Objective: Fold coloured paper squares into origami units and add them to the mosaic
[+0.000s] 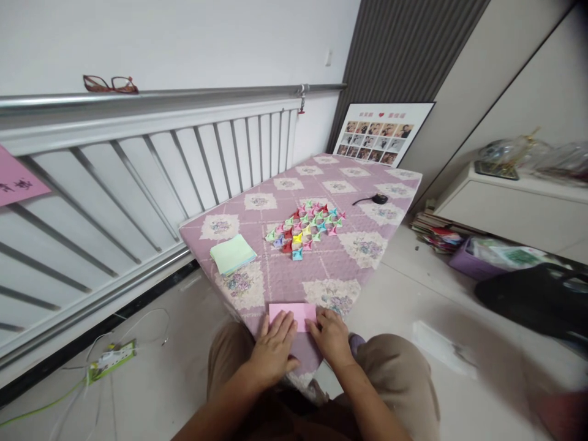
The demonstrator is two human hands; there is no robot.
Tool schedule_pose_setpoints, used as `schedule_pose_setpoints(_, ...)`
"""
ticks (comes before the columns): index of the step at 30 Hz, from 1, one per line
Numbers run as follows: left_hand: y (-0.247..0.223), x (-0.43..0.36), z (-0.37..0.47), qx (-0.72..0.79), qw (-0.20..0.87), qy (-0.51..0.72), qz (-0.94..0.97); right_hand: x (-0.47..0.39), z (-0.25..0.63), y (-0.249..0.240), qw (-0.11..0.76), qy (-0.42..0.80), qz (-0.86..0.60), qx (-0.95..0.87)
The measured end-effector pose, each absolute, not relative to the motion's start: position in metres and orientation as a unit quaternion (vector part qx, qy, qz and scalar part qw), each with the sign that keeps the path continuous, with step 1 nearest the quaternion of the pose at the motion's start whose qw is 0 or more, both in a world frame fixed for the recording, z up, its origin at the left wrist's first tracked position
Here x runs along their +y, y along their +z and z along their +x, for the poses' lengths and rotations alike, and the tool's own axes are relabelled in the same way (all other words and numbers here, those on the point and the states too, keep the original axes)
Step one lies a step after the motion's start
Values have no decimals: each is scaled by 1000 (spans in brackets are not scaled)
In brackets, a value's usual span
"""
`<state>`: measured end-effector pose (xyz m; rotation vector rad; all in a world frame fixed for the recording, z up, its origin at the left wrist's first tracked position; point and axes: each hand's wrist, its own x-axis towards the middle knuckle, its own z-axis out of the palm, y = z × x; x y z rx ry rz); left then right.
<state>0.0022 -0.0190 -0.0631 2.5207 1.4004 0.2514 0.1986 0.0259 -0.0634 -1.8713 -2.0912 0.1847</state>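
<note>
A sheet of pink paper (290, 310) lies at the near corner of the cloth-covered table, wider than it is deep; whether it is folded, I cannot tell. My left hand (274, 346) rests flat over its left half, fingers stretched out and thumb apart. At the right edge of the sheet, my right hand (331, 337) is curled, with thumb and forefinger closed on the paper. Beyond both hands sits a cluster of small folded paper pieces (297, 239) in many colours. A stack of pale green paper squares (233, 254) lies to the left.
The flowered tablecloth (285, 275) covers the table. A black cord-like item (379, 199) lies farther back on the right. A photo board (383, 131) leans at the far end. A white radiator (220, 156) runs along the left, with glasses (110, 84) above. A power strip (113, 360) lies on the floor.
</note>
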Motion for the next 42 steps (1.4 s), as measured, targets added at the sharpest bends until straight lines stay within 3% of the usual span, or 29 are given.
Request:
schedule_pose_setpoints(7, -68, -16, -4, 495, 163, 11, 853, 27, 200, -65, 195, 45, -646, -736)
schedule_pose_setpoints(27, -69, -19, -3, 513, 159, 27, 843, 23, 195, -62, 223, 26, -651, -725)
schedule_pose_setpoints(36, -71, -20, 0, 521, 168, 43, 836, 26, 213, -80, 355, 51, -620, -698)
schedule_pose_setpoints(42, -72, -21, -1, 515, 155, 40, 842, -5, 194, -70, 291, 59, -515, -804)
